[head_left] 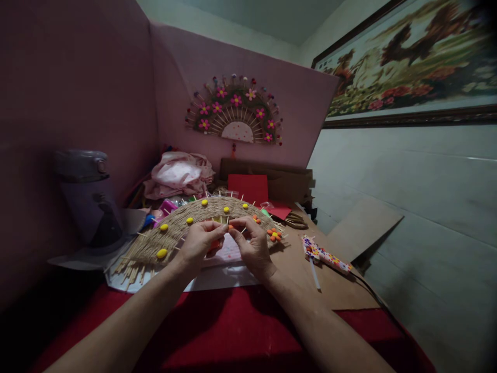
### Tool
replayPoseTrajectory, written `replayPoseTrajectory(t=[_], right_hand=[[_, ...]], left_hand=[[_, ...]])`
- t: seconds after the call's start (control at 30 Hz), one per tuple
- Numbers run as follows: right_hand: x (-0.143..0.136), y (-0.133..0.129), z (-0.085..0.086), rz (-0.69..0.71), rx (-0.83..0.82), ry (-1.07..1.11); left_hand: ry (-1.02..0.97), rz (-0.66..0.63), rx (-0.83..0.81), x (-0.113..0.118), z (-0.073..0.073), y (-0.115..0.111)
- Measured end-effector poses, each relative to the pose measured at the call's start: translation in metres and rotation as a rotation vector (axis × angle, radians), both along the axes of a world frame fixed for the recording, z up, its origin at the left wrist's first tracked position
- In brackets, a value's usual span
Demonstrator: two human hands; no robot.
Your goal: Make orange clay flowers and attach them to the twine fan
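My left hand (202, 242) and my right hand (252, 248) meet fingertip to fingertip over a fan-shaped craft (182, 210) of coiled twine and thin sticks. Pinched between thumbs and forefingers is a small orange piece of clay (231, 227). More orange shows below my left fingers, partly hidden by them. Several yellow clay dots (164, 227) are spread over the twine band. On its right part, orange petals surround the yellow centre of a clay flower (274, 235), and another flower (257, 219) sits closer to my right hand.
A floral-patterned hot glue gun (326, 255) lies on brown cardboard (334, 292) at right, its cord trailing off. At left stands a purple bottle (87, 202). Red paper (248, 187) and crumpled pink cloth (180, 173) lie behind. A finished fan (236, 111) hangs on the pink panel.
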State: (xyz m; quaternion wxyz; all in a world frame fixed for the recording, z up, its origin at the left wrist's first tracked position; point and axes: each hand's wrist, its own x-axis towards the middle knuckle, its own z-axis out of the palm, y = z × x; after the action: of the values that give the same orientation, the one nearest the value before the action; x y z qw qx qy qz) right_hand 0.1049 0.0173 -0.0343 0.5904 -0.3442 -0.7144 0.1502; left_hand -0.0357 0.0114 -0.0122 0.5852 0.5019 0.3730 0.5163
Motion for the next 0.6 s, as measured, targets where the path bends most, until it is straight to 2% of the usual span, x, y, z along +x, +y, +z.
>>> replayPoseTrajectory(t=[0.33, 0.6], right_hand=[[-0.0002, -0.0003, 0.0001, 0.009, 0.004, -0.008], [-0.0010, -0.0020, 0.0002, 0.007, -0.049, -0.010]], left_hand=[[-0.047, -0.003, -0.039, -0.0018, -0.0014, 0.0006], [-0.073, -0.060, -0.047, 0.0022, -0.0011, 0.0016]])
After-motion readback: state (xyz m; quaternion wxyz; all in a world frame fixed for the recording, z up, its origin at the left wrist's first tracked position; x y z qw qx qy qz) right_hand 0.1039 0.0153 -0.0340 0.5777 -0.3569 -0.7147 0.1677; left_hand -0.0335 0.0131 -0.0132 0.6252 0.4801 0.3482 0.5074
